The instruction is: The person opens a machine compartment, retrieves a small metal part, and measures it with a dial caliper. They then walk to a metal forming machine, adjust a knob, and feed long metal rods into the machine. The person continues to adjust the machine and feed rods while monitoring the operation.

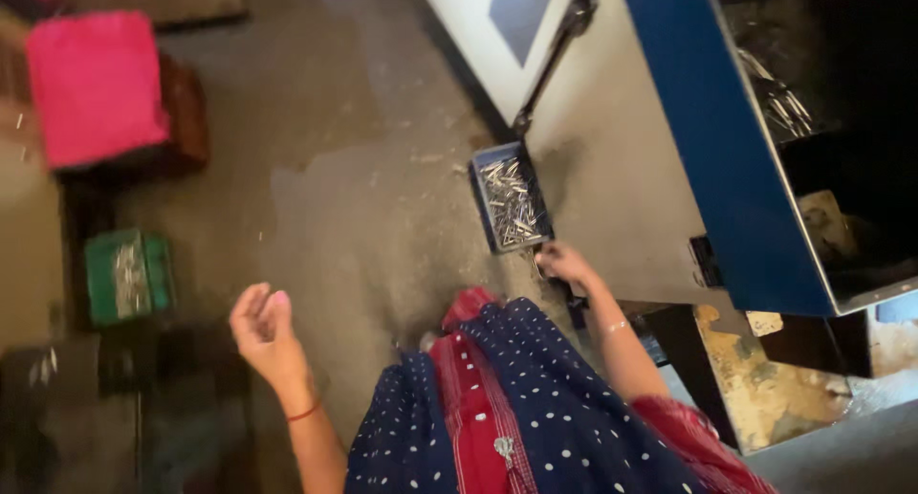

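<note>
A dark blue crate (481, 188) full of small shiny metal pieces sits on the concrete floor beside a grey and blue machine (669, 140). My right hand (564, 263) reaches down to the crate's near corner; whether it grips the rim I cannot tell. My left hand (263, 327) hangs out in the air over the floor, fingers loosely curled, holding nothing. My dark blue dotted dress with red trim (516, 408) fills the bottom middle.
A green crate (153, 276) with metal pieces stands on the left. A pink cushioned stool (96, 83) is at the upper left. The machine's open compartment (784, 102) holds more metal parts. A worn board (765, 379) lies at the lower right.
</note>
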